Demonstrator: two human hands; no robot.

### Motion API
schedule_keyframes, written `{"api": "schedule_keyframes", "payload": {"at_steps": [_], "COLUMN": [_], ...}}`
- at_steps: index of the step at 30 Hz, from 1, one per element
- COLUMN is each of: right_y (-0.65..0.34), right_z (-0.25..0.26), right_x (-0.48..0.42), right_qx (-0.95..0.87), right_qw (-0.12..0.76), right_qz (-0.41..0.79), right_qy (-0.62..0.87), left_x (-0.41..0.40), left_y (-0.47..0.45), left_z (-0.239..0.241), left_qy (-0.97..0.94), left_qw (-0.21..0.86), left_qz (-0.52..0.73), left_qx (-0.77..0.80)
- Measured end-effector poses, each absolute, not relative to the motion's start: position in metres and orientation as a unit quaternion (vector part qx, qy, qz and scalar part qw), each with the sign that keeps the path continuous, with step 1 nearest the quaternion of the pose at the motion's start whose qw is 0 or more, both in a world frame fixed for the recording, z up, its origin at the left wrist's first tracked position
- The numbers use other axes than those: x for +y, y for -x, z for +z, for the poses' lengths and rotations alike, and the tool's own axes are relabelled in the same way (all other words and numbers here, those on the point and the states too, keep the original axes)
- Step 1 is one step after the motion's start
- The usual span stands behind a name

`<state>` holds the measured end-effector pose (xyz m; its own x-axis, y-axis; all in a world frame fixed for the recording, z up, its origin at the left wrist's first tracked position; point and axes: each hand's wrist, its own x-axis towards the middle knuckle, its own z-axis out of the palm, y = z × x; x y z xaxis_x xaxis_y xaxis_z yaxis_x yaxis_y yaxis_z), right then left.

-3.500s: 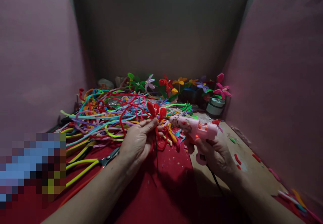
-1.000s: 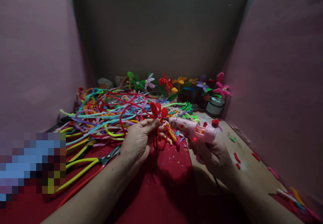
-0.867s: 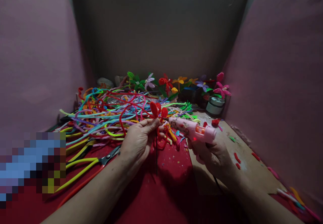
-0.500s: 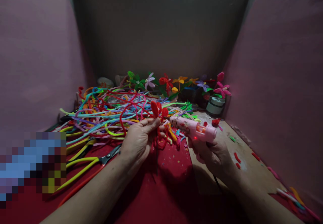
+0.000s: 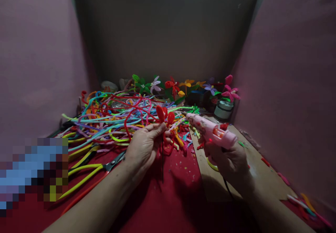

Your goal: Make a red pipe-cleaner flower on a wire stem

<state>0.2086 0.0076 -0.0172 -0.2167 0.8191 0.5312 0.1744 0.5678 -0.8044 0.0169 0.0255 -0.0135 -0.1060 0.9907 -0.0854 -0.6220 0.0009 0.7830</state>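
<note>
My left hand [image 5: 144, 145] is closed on a red pipe-cleaner flower [image 5: 163, 114], pinching it just under the petals; its thin dark stem [image 5: 162, 164] hangs down over the red cloth. My right hand [image 5: 229, 159] grips a pink glue gun [image 5: 212, 131], its nozzle pointing up and left, a short gap to the right of the flower. The gun's cord runs down beneath my wrist.
A tangle of coloured pipe cleaners [image 5: 112, 119] covers the left and middle of the red cloth [image 5: 168, 198]. Yellow-handled pliers [image 5: 91, 171] lie at the left. Finished flowers [image 5: 183, 87] line the back, beside a small jar [image 5: 223, 110]. A wooden board [image 5: 252, 173] lies at the right.
The glue gun has drawn away to the right from the flower and tilted upward. My left hand and the flower have stayed in place.
</note>
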Motion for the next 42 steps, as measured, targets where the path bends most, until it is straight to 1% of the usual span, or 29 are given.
{"api": "schedule_keyframes", "payload": {"at_steps": [3,7,11,13,15,20,24,28,30,31,32,33,34,35,37,40,42], "right_y": [-0.228,-0.28,-0.342,-0.367,-0.384,-0.388,-0.381,-0.381,-0.374,-0.367,-0.356,-0.341,-0.323,-0.303,-0.259,-0.205,-0.185], "right_z": [-0.013,-0.016,-0.029,-0.039,-0.049,-0.065,-0.065,-0.055,-0.046,-0.041,-0.035,-0.03,-0.024,-0.019,-0.011,-0.005,-0.003], "right_x": [0.005,-0.005,-0.022,-0.03,-0.035,-0.032,-0.024,-0.025,-0.028,-0.029,-0.03,-0.03,-0.029,-0.027,-0.017,0.006,0.021], "right_qx": [-0.73,-0.722,-0.689,-0.687,-0.694,-0.699,-0.686,-0.706,-0.707,-0.706,-0.703,-0.715,-0.743,-0.774,-0.772,-0.641,-0.552], "right_qw": [0.518,0.482,0.431,0.417,0.372,0.216,0.148,0.08,0.073,0.09,0.135,0.197,0.262,0.301,0.343,0.444,0.484], "right_qz": [0.235,0.121,0.025,-0.003,-0.012,-0.042,-0.073,-0.08,-0.121,-0.141,-0.145,-0.119,-0.06,0.037,0.239,0.482,0.606], "right_qy": [0.38,0.482,0.582,0.595,0.617,0.681,0.709,0.699,0.693,0.688,0.683,0.66,0.613,0.556,0.48,0.4,0.305], "left_x": [0.026,0.027,0.027,0.026,0.024,0.023,0.022,0.022,0.022,0.022,0.022,0.022,0.022,0.02,0.017,0.013,0.011], "left_y": [-0.016,-0.017,-0.02,-0.021,-0.022,-0.024,-0.024,-0.024,-0.023,-0.023,-0.022,-0.022,-0.022,-0.022,-0.023,-0.024,-0.024], "left_z": [-0.013,-0.012,-0.008,-0.006,-0.004,-0.003,-0.001,0.0,-0.003,-0.005,-0.007,-0.009,-0.01,-0.011,-0.011,-0.009,-0.007], "left_qy": [-0.261,-0.259,-0.25,-0.253,-0.254,-0.259,-0.259,-0.251,-0.26,-0.258,-0.259,-0.263,-0.27,-0.279,-0.295,-0.302,-0.299], "left_qw": [0.614,0.617,0.615,0.616,0.618,0.615,0.613,0.618,0.626,0.627,0.631,0.637,0.643,0.649,0.661,0.678,0.689], "left_qz": [0.653,0.651,0.653,0.65,0.644,0.639,0.632,0.636,0.634,0.636,0.638,0.636,0.632,0.627,0.614,0.6,0.594], "left_qx": [0.357,0.359,0.365,0.367,0.371,0.382,0.396,0.388,0.373,0.369,0.358,0.347,0.338,0.328,0.315,0.298,0.288]}}
